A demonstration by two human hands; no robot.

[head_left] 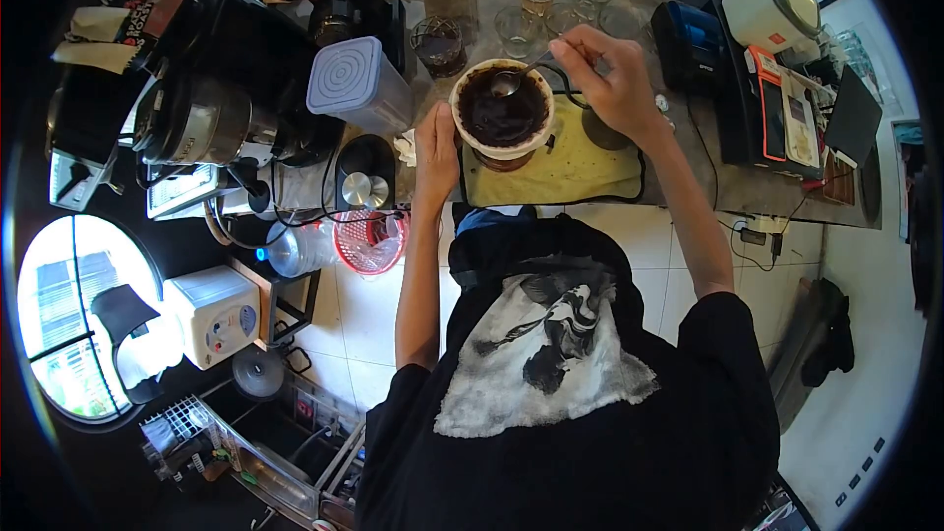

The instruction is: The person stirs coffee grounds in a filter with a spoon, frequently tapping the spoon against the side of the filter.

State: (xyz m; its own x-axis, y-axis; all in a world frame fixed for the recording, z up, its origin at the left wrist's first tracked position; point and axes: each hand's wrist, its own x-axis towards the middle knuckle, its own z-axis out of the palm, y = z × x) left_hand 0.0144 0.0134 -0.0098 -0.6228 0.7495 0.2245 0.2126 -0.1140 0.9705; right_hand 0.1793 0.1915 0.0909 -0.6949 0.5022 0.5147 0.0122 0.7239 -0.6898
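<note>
A white paper filter [542, 147] lines a round dripper that holds dark, wet coffee grounds [497, 118], above a yellow-green mat [590, 167]. My right hand [605, 79] pinches the handle of a metal spoon [506, 85], whose bowl is over the grounds near the far side. Against the left side of the dripper rests my left hand [437, 152], upright with its fingers stretched out. What stands under the dripper is mostly hidden.
A lidded plastic container [361, 88] stands left of the dripper. Several glasses [516, 28] are beyond it. On the right are a black printer [691, 44] and a red-edged device [784, 113]. A red basket [369, 239] sits below the counter's left part.
</note>
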